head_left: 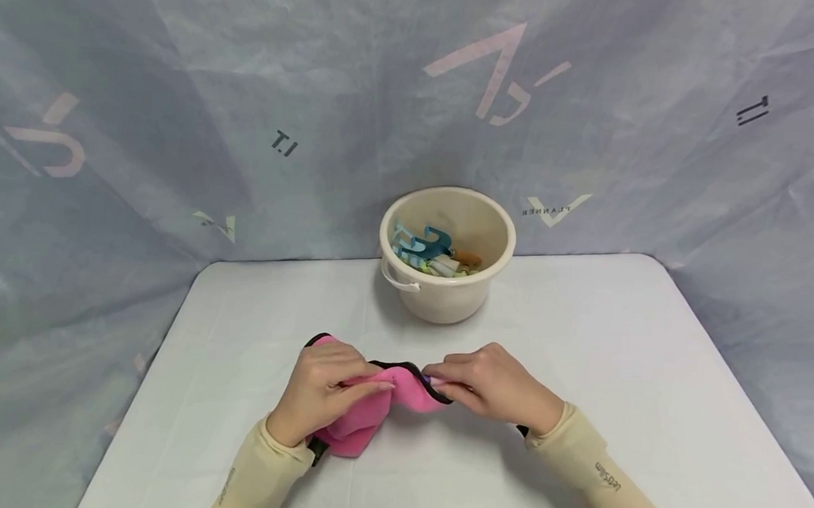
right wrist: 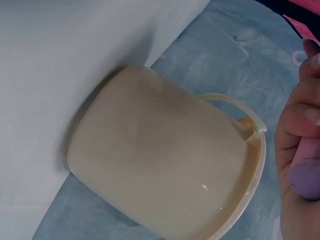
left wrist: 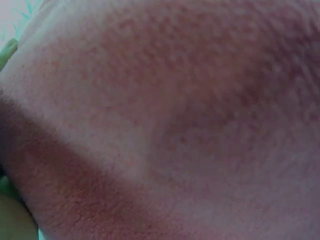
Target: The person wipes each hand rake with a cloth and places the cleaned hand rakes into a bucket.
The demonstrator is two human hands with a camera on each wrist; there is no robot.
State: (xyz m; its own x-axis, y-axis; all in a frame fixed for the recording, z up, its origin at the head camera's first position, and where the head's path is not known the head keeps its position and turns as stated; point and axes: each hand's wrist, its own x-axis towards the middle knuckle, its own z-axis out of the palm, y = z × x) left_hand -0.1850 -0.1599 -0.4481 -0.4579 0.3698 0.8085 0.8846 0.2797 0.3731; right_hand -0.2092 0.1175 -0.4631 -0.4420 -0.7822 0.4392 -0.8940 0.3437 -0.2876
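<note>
A soft pink cloth piece with black edging hangs between the two hands in the head view, its exact kind unclear. My left hand pinches it between thumb and fingers near the edging. My right hand is at the cloth's right end, gripping a pink handle with a rounded purple end, which lies along the palm in the right wrist view. The far end of that handled thing is hidden by the fingers and cloth. Blurred pink fabric fills almost all of the left wrist view.
Behind the hands, a cream bucket with a white handle stands on the white table. Inside lie a blue forked tool and several other small things. A grey printed sheet hangs behind the table.
</note>
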